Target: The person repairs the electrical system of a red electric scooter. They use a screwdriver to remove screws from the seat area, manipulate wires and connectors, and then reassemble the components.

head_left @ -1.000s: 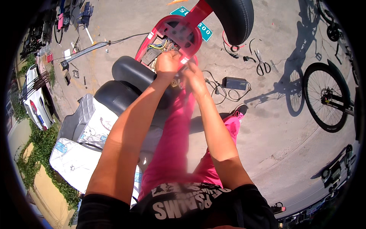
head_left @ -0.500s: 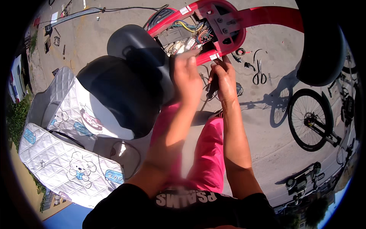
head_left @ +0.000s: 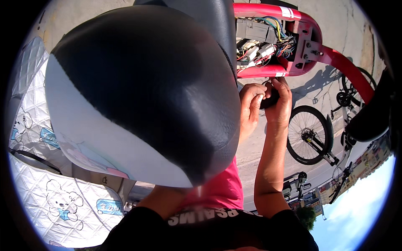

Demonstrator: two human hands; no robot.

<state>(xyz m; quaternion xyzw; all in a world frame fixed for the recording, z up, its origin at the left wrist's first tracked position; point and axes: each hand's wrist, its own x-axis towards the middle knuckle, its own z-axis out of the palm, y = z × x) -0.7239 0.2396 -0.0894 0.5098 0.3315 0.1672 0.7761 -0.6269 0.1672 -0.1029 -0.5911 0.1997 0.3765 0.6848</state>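
Handling the dark object [head_left: 271, 100] just beside the red frame [head_left: 260, 72] calls for a steady right hand [head_left: 281, 103], which grips it, and left hand [head_left: 249, 109], bent-fingered alongside, hold unclear, avoiding exposed wires [head_left: 285, 47].

The person wears a black T-shirt [head_left: 201, 236] with pale block letters [head_left: 209, 217] printed across the chest, upside down from above. The short right sleeve [head_left: 293, 224] is plain black and wide. The trousers [head_left: 228, 188] are bright pink. The right forearm [head_left: 269, 159], left hand [head_left: 250, 109] and right hand [head_left: 281, 106] are bare.
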